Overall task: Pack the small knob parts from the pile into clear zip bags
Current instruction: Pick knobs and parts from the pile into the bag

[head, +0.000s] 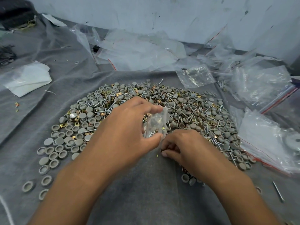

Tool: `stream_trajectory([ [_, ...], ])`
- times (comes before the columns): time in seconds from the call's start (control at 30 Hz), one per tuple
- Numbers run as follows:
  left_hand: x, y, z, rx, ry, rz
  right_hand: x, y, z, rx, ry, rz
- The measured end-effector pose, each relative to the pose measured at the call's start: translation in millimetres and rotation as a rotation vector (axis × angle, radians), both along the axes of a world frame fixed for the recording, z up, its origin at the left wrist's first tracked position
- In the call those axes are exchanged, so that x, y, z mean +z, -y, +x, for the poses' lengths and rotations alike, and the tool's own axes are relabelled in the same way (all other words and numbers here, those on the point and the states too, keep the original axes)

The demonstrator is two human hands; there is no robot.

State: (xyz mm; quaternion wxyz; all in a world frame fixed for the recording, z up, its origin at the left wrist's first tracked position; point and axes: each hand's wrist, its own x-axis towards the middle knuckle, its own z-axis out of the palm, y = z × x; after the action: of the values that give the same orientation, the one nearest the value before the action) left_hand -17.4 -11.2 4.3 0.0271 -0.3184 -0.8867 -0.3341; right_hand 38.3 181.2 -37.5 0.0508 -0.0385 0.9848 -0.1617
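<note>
Two hands: left hand [129,127], right hand [183,146]. One small zip bag [155,122] held. One pile [186,111] (grey caps, screws, brass clips, too many to count). One loose screw [278,191].

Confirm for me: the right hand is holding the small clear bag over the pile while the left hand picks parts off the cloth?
Swapped. The head view shows the left hand holding the small clear bag over the pile, while the right hand picks parts off the cloth.
</note>
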Motion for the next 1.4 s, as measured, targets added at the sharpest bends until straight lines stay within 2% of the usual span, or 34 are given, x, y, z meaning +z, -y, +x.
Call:
stream_trajectory([
  [0.1, -0.1, -0.3, 0.8, -0.005, -0.008, -0.011, 10.4, -6.5, 2.3, -0.061, -0.107, -0.120],
  [0.2, 0.4, -1.6, 2.1, -0.006, -0.008, -0.020, 31.6, -7.2, 7.7, -0.165, -0.506, -0.438],
  [0.27, 0.9, -2.6, 2.6, -0.012, -0.002, -0.018, 41.8, 2.0, 9.8, -0.094, -0.699, -0.474],
  [0.4, 1.2, -4.3, 2.7, -0.026, -0.008, -0.033, 37.0, 13.9, 10.4, -0.007, -0.719, -0.288],
  [0.6, 3.5, -3.9, 3.7, -0.034, 0.000, -0.030, 42.7, 14.6, 13.5, -0.050, -0.881, -0.499],
  [0.77, 5.2, -4.5, 3.8, -0.048, 0.016, -0.045, 38.0, 18.7, 9.8, 0.039, -0.762, -0.428],
  [0.87, 6.4, -3.2, 4.0, -0.046, -0.002, -0.020, 37.0, 10.2, 7.7, -0.016, -0.744, -0.430],
  [1.03, 9.9, -3.0, 3.7, -0.052, -0.103, 0.089, 32.6, -2.1, 2.2, -0.073, -0.587, -0.441],
  [1.17, 9.6, -0.6, 3.8, 0.003, -0.102, 0.305, 35.1, -0.3, 0.2, -0.110, -0.618, -0.591],
  [1.3, 9.9, -2.1, 3.2, -0.012, 0.132, 0.678, 37.7, 3.1, 1.6, -0.139, -0.617, -0.853],
  [1.4, 12.3, -4.1, 1.9, 0.002, 0.248, 0.866, 36.9, 6.5, 3.0, -0.125, -0.592, -0.934],
])
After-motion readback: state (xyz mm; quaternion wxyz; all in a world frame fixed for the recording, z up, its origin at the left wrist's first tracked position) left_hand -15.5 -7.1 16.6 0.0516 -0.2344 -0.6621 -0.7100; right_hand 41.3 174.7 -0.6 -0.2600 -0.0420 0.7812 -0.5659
